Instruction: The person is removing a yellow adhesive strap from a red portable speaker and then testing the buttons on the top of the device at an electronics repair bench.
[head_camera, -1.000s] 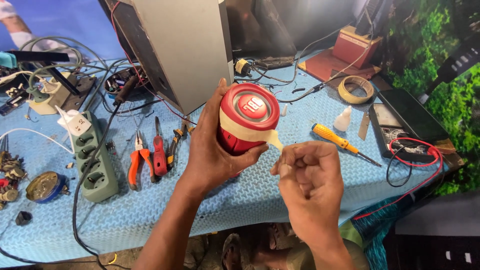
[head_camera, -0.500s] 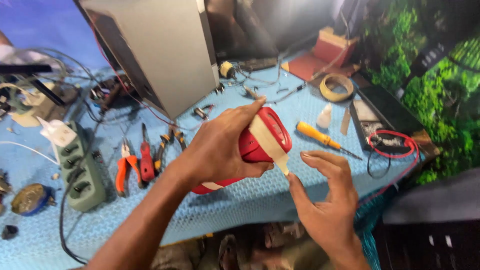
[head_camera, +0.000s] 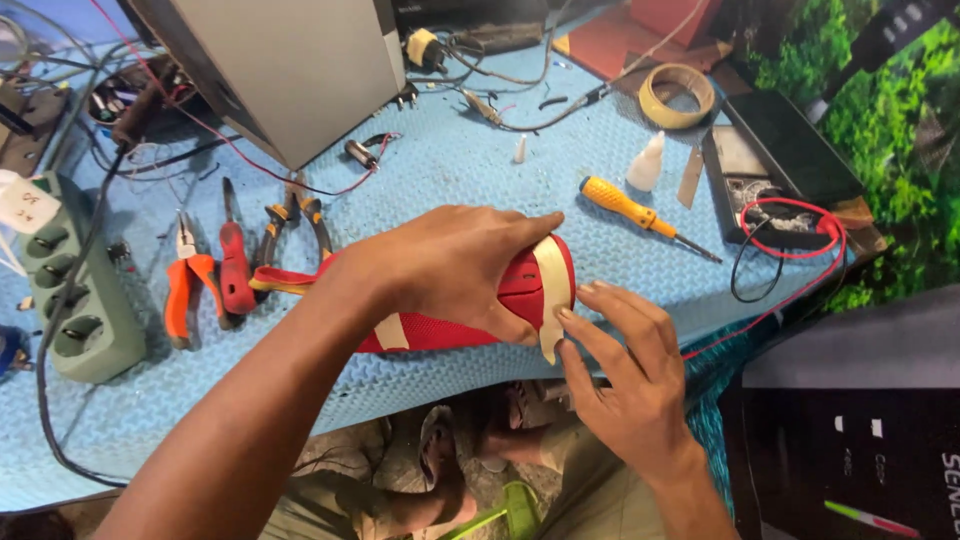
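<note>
My approach from the near table edge is open. Pliers (head_camera: 185, 285) and power strip (head_camera: 75, 300) crowd my left; yellow screwdriver (head_camera: 640, 215) lies beyond; grey box (head_camera: 290, 70) blocks far side.

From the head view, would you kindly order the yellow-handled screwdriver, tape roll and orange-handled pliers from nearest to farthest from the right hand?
1. Yellow-handled screwdriver, just beyond the right hand.
2. Tape roll, far right of the bench.
3. Orange-handled pliers, far left, past the left forearm.

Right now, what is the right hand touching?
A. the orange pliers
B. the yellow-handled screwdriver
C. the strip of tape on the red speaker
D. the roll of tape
C: the right hand has fingertips on the cream tape strip wrapped over the red speaker.
</note>
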